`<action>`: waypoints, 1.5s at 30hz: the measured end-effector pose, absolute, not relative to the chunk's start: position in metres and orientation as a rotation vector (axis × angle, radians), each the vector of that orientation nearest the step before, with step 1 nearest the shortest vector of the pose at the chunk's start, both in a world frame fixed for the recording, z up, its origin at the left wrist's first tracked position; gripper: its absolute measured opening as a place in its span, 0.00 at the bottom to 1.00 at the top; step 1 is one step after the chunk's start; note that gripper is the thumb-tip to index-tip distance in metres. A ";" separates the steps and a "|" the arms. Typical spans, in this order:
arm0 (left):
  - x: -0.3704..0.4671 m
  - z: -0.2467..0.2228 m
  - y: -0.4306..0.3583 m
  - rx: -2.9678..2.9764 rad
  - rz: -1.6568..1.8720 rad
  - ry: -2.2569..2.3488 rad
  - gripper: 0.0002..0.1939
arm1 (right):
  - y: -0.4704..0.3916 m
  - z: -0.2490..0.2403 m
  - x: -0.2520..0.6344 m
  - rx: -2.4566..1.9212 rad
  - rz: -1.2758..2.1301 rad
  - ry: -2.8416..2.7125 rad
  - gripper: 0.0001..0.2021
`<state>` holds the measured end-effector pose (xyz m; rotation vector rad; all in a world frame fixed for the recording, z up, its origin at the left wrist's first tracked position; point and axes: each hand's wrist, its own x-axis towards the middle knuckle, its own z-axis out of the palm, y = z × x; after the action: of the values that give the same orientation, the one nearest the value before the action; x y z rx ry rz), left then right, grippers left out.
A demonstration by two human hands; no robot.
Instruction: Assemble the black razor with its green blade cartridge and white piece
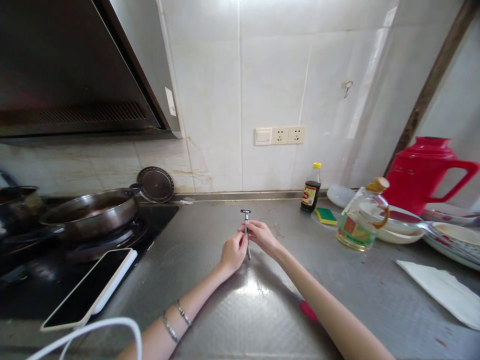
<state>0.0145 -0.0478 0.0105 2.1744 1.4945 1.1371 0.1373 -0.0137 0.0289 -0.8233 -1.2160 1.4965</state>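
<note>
A small silver razor (pixel 246 216) with a dark, T-shaped head stands upright over the steel counter, its head at the top. My left hand (pixel 234 250) pinches its handle from the left, lower down. Just above, my right hand (pixel 261 235) holds the same handle from the right between thumb and fingers. The tail of the handle shows below both hands. A pink object (pixel 308 310) lies on the counter, partly covered by my right forearm.
On the left are a phone (pixel 90 287) with a white cable, and a pan (pixel 93 212) on the stove. At right stand a sauce bottle (pixel 310 190), a sponge (pixel 326 216), an oil jug (pixel 360 220), bowls, a red thermos (pixel 420 175) and a white cloth (pixel 442 290).
</note>
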 end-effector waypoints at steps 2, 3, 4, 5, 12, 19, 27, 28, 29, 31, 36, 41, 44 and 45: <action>0.013 0.008 -0.045 2.150 1.184 1.506 0.19 | -0.016 0.033 0.141 -0.836 1.477 -1.146 0.12; 0.011 0.008 -0.043 2.121 1.223 1.522 0.19 | -0.017 0.036 0.144 -0.851 1.463 -1.113 0.12; 0.009 0.007 -0.039 2.074 1.271 1.542 0.20 | -0.018 0.038 0.146 -0.864 1.455 -1.085 0.11; 0.007 0.007 -0.035 2.008 1.322 1.553 0.20 | -0.020 0.041 0.148 -0.871 1.458 -1.062 0.11; -0.001 0.026 0.004 1.101 1.369 1.232 0.14 | -0.026 0.043 0.143 -0.791 1.607 -0.916 0.07; 0.003 0.032 0.034 0.571 1.006 0.773 0.21 | -0.031 0.036 0.125 -0.737 1.907 -0.703 0.13; 0.005 0.031 0.029 0.505 0.909 0.575 0.26 | -0.041 0.029 0.115 -0.905 1.998 -0.714 0.21; 0.006 0.030 0.029 0.502 0.918 0.569 0.26 | -0.041 0.028 0.114 -0.920 1.982 -0.719 0.21; 0.006 0.028 0.030 0.503 0.923 0.566 0.26 | -0.042 0.027 0.113 -0.925 1.966 -0.719 0.21; 0.008 0.024 0.032 0.516 0.910 0.576 0.26 | -0.043 0.027 0.112 -0.938 1.923 -0.715 0.20; 0.013 0.017 0.035 0.536 0.864 0.593 0.26 | -0.046 0.028 0.110 -0.999 1.806 -0.725 0.20; 0.019 0.022 0.027 0.542 0.888 0.568 0.26 | -0.048 0.027 0.108 -1.037 1.730 -0.768 0.20; 0.021 0.024 0.023 0.539 0.902 0.567 0.26 | -0.049 0.027 0.107 -1.056 1.701 -0.789 0.21; 0.022 0.024 0.022 0.539 0.905 0.560 0.26 | -0.049 0.027 0.107 -1.061 1.696 -0.792 0.21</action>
<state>0.0216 0.0225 0.0241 0.5391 0.5598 0.9050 0.1067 -0.0488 0.0266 -1.0606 -0.7919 1.6956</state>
